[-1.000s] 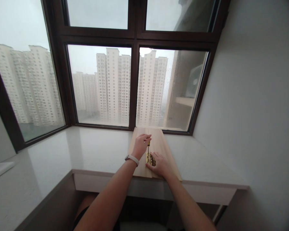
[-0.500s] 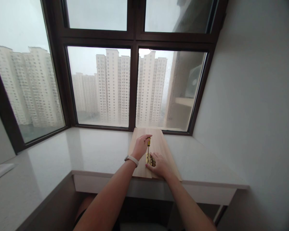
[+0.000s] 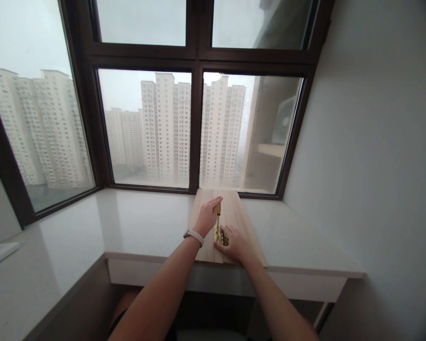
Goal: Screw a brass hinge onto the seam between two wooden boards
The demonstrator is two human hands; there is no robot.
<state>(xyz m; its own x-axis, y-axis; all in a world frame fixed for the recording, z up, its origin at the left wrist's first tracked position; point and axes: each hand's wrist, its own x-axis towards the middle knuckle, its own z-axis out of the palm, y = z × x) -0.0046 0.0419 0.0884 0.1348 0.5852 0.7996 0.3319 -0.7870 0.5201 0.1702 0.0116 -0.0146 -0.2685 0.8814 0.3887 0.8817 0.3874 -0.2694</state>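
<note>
Dark-brown window frames (image 3: 196, 128) are standing behind a white, stone-like sill (image 3: 145, 222), where two pale wooden boards (image 3: 239, 218) are lying side by side along a seam. Over them, the person's right hand (image 3: 236, 244) is grasping a gold-coloured, hinge-like metal piece (image 3: 217, 235) between thumb and fingers, bracing it near the seam. The left hand (image 3: 207, 213), a pale band (image 3: 199, 237) circling its wrist, is resting straightened fingers beside a slim screwdriver with a yellow-and-black handle (image 3: 219, 209), its shaft standing nearly upright above the metal piece.

The step in hand is apparently turning a screw; the next move is probably calling for steady downward pressure, an upright shaft and a firm bracing hand.

The left thumb is hiding, so how tightly that hand is gripping cannot be told. Any screw under the tip is too small to make out, and the right fingers are covering part of the metal.
</note>
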